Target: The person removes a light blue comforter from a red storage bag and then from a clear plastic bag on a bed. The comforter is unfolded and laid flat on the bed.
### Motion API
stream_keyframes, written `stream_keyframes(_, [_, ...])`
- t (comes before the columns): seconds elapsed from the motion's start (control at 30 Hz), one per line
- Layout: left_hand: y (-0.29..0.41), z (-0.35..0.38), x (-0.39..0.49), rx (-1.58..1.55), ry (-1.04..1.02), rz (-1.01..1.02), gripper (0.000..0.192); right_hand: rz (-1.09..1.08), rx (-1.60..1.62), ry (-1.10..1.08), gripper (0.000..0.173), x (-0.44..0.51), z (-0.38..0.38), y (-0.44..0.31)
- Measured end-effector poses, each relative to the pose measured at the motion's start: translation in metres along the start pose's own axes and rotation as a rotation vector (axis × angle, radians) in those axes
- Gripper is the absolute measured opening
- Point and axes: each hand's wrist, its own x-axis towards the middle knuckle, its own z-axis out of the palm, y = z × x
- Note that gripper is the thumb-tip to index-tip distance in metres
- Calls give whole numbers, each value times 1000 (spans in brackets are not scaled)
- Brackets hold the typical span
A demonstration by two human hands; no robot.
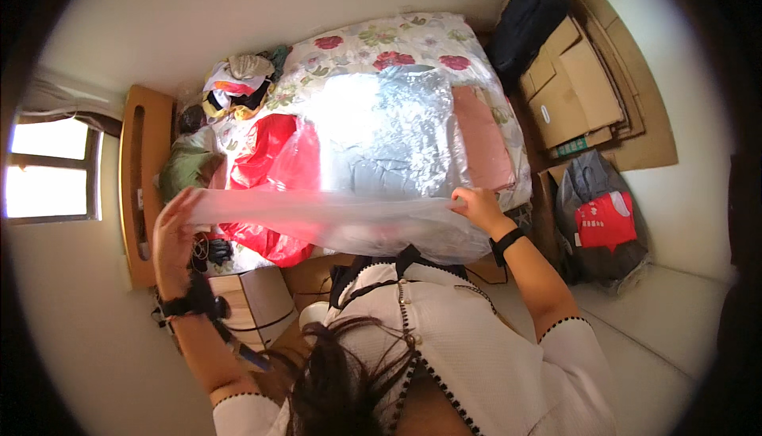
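Stretched between my two hands is a strip of clear plastic film (pixel 333 210), held across my front above the near edge of the bed. My left hand (pixel 175 233) grips its left end, fingers slightly blurred. Thumb and fingertips of my right hand (pixel 479 207) pinch the other end. Beyond the strip, a shiny, wrinkled clear plastic sheet (pixel 411 132) lies on the bed, its left part washed out by glare. To its left is a red plastic bag (pixel 262 150), partly hidden by the film. A folded pink cloth (pixel 482 138) lies to the right.
The bed has a floral cover (pixel 381 37) and a wooden headboard (pixel 143 180). Clothes (pixel 238 85) and a green pillow-like bundle (pixel 190 162) sit at its left. Flattened cardboard boxes (pixel 571 91), a black bag (pixel 527 25) and a grey bag (pixel 586 174) stand at the right.
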Motion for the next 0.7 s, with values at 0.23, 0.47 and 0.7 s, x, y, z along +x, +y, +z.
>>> stream_keyframes(0.23, [50,-50,-6,-111,56,90,52,189,-15,209,7,-2,-6,37])
stream_keyframes(0.47, [52,-67,1,-391,169,30,52,355,663,376,4,15,-3,66])
stream_keyframes(0.7, [55,-68,4,-296,-18,67,54,-68,159,499,23,30,-35,24])
